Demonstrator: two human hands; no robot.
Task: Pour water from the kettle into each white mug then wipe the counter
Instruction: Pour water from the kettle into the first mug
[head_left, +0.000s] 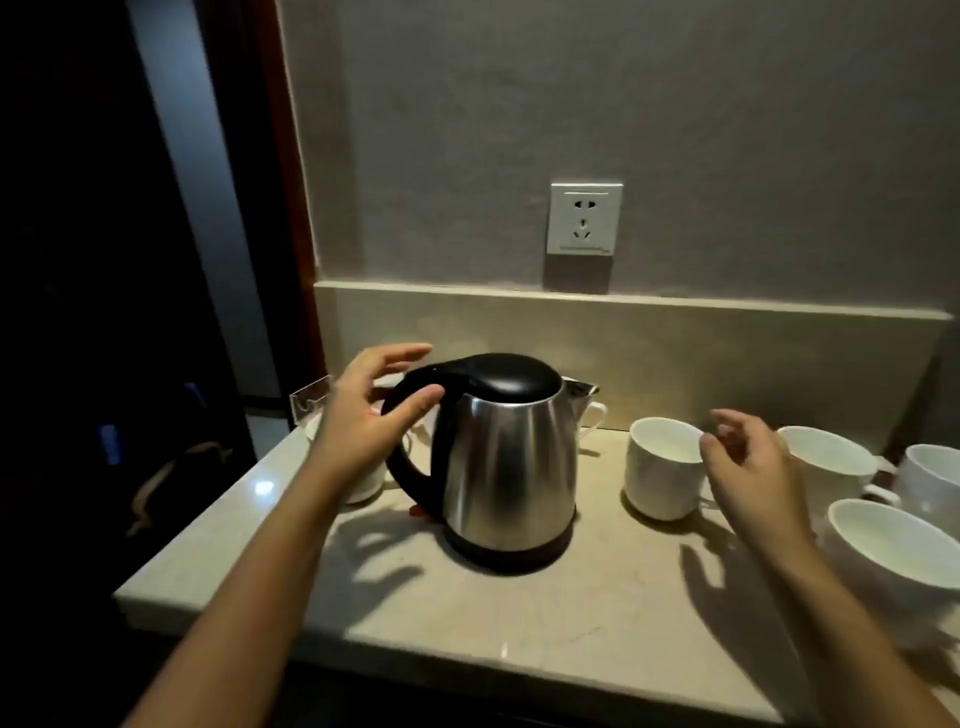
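The pale counter (597, 613) fills the lower frame. At its centre stands the steel kettle (506, 462), upright, black handle facing left. My left hand (363, 415) reaches in from lower left, fingers spread and open around the handle, not gripping it. White mugs (662, 467) cluster right of centre, where my right hand (753, 467) hovers, fingers loosely curled, holding nothing.
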